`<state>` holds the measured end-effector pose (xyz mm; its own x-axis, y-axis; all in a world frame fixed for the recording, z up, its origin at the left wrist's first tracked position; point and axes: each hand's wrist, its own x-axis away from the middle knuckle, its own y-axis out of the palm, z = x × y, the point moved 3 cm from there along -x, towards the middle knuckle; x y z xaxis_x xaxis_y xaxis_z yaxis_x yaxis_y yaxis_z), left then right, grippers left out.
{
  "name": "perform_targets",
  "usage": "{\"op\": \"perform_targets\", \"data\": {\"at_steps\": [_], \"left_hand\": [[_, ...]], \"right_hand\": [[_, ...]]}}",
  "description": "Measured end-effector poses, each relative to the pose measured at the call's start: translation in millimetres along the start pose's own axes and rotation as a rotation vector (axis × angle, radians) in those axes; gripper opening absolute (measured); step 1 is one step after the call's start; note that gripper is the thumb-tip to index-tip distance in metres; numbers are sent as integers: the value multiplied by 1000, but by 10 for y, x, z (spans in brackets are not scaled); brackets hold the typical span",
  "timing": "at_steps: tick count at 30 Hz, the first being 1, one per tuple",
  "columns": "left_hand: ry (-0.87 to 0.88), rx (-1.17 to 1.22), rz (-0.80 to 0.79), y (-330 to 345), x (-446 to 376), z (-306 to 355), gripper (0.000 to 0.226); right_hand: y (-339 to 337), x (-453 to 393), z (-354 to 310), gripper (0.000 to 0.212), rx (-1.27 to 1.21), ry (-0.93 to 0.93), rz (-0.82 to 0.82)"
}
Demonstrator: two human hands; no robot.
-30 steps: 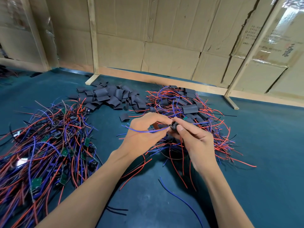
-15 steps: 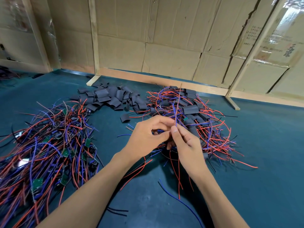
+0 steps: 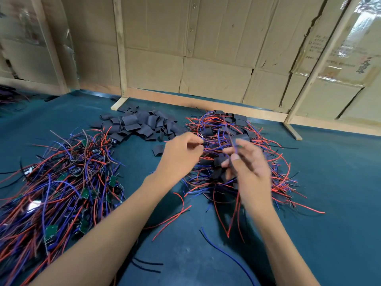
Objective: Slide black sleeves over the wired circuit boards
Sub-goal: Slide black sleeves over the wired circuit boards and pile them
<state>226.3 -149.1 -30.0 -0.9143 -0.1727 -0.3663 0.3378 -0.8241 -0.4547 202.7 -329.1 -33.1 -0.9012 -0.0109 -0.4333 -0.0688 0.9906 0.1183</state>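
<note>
The flat black heat-shrink sleeve (image 3: 240,139) stands at the tips of your right hand (image 3: 250,168), pinched just above the heap of sleeved red-and-blue wired boards (image 3: 237,162), apparently raised for release onto that finished heap; blur hides whether a board sits inside. Your left hand (image 3: 181,155) has its fingers curled as if pinching a wire end beside it, though what it holds cannot be confirmed. Loose black sleeves (image 3: 140,125) lie behind and bare green boards with wires (image 3: 61,182) to your left, both near for the next pick.
</note>
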Motion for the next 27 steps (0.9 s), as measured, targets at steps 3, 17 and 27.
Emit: {"op": "perform_targets", "data": {"at_steps": [3,17,27], "left_hand": [[-291,-567,-141,-210,-396,-273,46],[-441,20,-231,-560,-303,-280,11],[-301,30,-275,-605,399,-103,33]], "right_hand": [[-179,-274,-267,31,208,-196,42],[456,-328,-51,29,821,-374,-81],[847,107,125,21,701,-11,-338]]}}
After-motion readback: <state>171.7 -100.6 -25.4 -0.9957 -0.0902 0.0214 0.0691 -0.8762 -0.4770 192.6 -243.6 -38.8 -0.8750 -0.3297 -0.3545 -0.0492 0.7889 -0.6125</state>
